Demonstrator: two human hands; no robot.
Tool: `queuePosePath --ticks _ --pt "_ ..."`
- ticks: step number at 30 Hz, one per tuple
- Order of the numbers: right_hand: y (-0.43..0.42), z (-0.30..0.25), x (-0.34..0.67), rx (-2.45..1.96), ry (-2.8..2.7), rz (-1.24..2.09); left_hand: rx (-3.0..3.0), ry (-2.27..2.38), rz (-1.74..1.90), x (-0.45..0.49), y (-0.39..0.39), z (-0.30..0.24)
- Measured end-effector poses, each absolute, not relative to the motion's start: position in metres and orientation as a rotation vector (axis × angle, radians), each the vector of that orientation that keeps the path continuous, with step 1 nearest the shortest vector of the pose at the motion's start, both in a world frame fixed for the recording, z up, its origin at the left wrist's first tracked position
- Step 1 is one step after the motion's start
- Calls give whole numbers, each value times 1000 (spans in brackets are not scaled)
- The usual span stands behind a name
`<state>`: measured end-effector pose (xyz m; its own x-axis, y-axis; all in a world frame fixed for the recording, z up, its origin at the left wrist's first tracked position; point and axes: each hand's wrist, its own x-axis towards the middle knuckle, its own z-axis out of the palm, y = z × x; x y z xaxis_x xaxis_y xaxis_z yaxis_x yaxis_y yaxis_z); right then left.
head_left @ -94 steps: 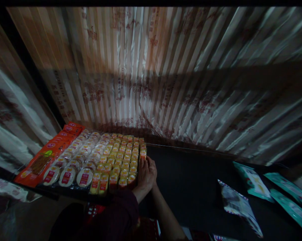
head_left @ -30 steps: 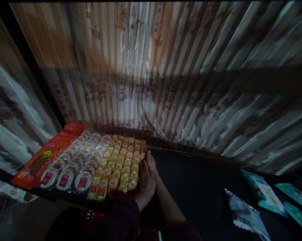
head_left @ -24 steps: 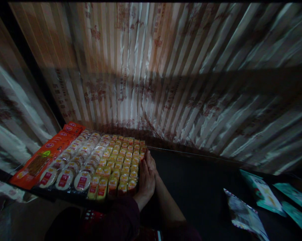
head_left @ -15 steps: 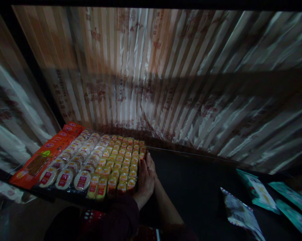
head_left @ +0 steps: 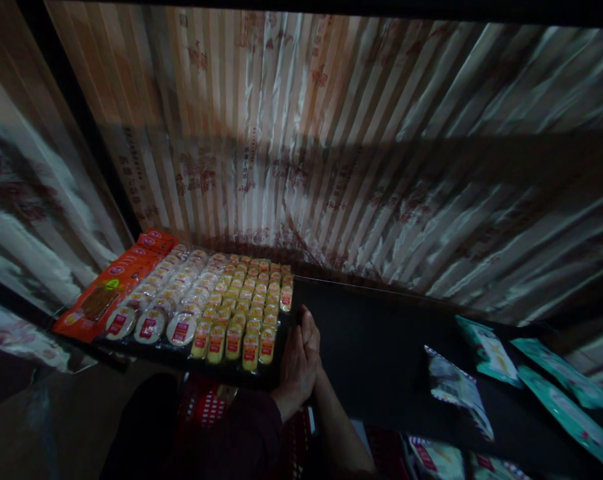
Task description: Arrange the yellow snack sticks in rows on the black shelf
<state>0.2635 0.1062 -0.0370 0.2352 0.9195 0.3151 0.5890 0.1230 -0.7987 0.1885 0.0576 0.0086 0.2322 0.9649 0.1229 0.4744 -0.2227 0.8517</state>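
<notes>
My left hand (head_left: pixel 297 368) and my right hand (head_left: pixel 311 333) lie together, palm against palm, with fingers stretched forward. Nothing shows between them. They are over the black shelf (head_left: pixel 361 347), just right of the rows of small yellow wrapped snack packets (head_left: pixel 241 307), with a narrow dark gap between. The front packets stand upright in a row. Left of these run rows of round clear-wrapped pastries (head_left: pixel 180 329) with red labels. Orange snack bags (head_left: pixel 116 283) overlap along the shelf's left end.
On the right of the shelf lie a white and dark snack bag (head_left: pixel 459 387) and several green packets (head_left: pixel 489 350). Corrugated, printed plastic sheeting (head_left: pixel 281 133) backs the shelf. A black frame post (head_left: pixel 81 127) rises at the left. More bags (head_left: pixel 436 459) show below the front edge.
My hands have come away from the right side of the yellow packets, slightly to the right. The view has shifted, so more shows below the shelf.
</notes>
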Motion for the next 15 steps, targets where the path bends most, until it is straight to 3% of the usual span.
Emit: queuePosePath --ticks 4,15 --pt "76 -27 259 -1576 -1226 628 1810 1412 743 174 19 -8" --pt "-6 -15 225 -1575 -1020 777 2197 1073 653 110 -55 6"
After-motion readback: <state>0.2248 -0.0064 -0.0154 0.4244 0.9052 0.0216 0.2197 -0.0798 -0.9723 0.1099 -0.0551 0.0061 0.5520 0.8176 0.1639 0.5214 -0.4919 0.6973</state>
